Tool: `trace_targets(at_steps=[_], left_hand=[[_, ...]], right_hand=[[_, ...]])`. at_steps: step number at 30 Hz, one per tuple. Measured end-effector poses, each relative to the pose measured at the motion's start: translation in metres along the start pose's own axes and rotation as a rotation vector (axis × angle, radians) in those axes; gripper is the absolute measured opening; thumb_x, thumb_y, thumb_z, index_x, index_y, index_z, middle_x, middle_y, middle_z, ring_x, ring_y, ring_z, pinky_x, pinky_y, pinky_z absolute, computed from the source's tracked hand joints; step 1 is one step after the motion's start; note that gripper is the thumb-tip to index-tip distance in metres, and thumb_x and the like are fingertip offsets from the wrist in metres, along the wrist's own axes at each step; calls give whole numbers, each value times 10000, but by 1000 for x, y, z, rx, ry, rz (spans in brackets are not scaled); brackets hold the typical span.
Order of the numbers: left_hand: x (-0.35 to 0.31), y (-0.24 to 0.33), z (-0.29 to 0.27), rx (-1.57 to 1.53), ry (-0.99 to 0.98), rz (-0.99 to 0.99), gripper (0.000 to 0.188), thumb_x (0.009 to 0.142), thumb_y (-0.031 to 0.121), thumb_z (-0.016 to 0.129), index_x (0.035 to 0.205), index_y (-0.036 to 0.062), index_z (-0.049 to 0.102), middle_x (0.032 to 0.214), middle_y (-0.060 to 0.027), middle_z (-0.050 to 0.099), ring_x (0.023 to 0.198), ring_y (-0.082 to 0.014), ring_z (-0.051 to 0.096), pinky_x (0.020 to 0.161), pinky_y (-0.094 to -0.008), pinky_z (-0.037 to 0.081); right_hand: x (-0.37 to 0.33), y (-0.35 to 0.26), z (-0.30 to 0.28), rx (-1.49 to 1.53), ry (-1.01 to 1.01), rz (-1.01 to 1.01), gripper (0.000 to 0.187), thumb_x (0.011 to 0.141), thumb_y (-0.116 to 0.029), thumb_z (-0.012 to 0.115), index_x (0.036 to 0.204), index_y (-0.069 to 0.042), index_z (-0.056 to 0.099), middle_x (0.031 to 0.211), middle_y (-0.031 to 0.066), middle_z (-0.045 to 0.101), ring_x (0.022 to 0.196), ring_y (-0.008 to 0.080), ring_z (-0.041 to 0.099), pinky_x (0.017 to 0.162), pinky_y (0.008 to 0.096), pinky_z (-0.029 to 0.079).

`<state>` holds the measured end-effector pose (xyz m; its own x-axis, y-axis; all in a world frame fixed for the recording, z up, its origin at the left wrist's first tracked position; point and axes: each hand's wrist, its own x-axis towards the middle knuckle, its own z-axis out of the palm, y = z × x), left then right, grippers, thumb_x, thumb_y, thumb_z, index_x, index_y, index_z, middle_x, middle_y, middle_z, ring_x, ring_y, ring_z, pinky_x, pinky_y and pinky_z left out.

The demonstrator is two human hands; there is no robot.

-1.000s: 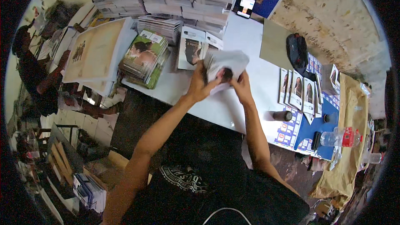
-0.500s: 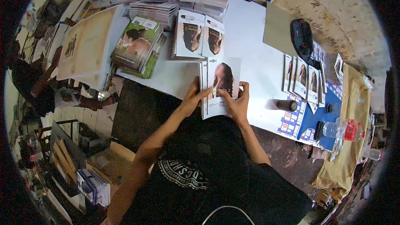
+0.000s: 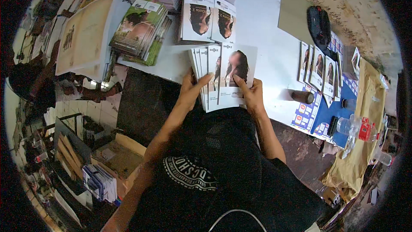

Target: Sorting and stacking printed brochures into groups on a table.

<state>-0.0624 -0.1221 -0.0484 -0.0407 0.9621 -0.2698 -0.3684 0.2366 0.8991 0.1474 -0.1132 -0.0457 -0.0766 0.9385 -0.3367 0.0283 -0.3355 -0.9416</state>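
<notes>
The left hand (image 3: 187, 93) and right hand (image 3: 253, 96) both grip thin white oblong paper booklets (image 3: 227, 69), now fanned wider, so more of them show.

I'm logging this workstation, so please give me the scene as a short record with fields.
Left hand: grips the left side of the fanned white booklets, thumb in front
Right hand: holds their lower right, thumb on the front booklet
Beyond the hands: paired white stacks, side by side on the table
Left of those: green-covered booklets
Far right: dark pouch, clear bottle with red label
</notes>
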Motion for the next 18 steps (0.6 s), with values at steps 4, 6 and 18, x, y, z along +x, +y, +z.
trace_targets(at_steps=[4,6,18], left_hand=[[-2,0,-3,13,-25,31,542,842,159,718,1283,-24,462,1173,-134,599,1047,-184,585,912,-321,474],[-1,1,-4,35,-35,11,533,840,150,718,1275,-25,466,1159,-135,607,1038,-189,592,904,-324,480],[4,2,-4,81,1,80,483,829,121,725,1224,-43,502,1119,-140,620,991,-182,606,875,-321,493]], right_hand=[[1,-2,5,-25,30,-94,190,892,-203,685,884,-14,664,731,-8,641,574,53,546,480,229,452],[5,-1,12,42,107,-312,201,897,-193,675,961,-5,639,778,0,647,581,57,551,485,228,455],[-1,-12,3,122,33,-95,272,932,-215,629,1078,15,620,876,21,656,735,69,580,642,224,489]])
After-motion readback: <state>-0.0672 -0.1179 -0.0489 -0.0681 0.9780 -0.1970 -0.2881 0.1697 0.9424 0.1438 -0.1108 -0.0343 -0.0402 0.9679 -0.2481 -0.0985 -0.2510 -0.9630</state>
